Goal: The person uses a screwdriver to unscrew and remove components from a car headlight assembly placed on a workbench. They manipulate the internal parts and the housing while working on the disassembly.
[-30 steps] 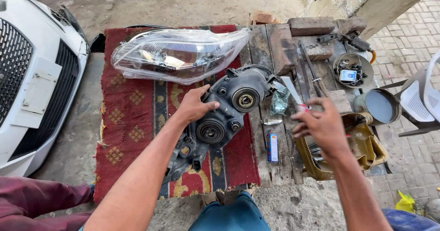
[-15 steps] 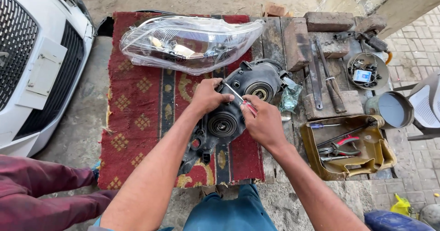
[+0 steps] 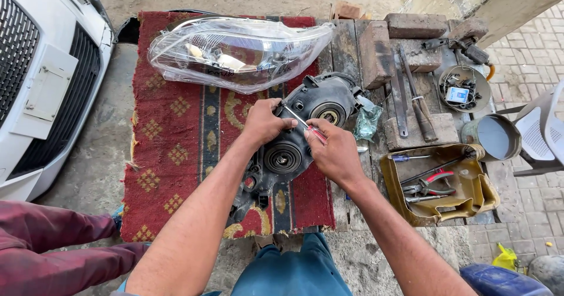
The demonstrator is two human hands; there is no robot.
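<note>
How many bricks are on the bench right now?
3: one upright brick beside the headlight housing, one flat brick at the back, one brick under the long tools. More may be hidden behind clutter.

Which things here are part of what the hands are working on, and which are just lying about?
In use:
- left hand steadying the black headlight housing
- right hand holding the red-handled screwdriver against it

Lying about:
- clear headlight lens
- patterned red rug
- bricks
- yellow tool tray with pliers
- metal bowl

Matt black plastic headlamp housing (image 3: 299, 137) on a rough woven red rug (image 3: 176, 143); glossy clear plastic lens (image 3: 235, 52).
</note>
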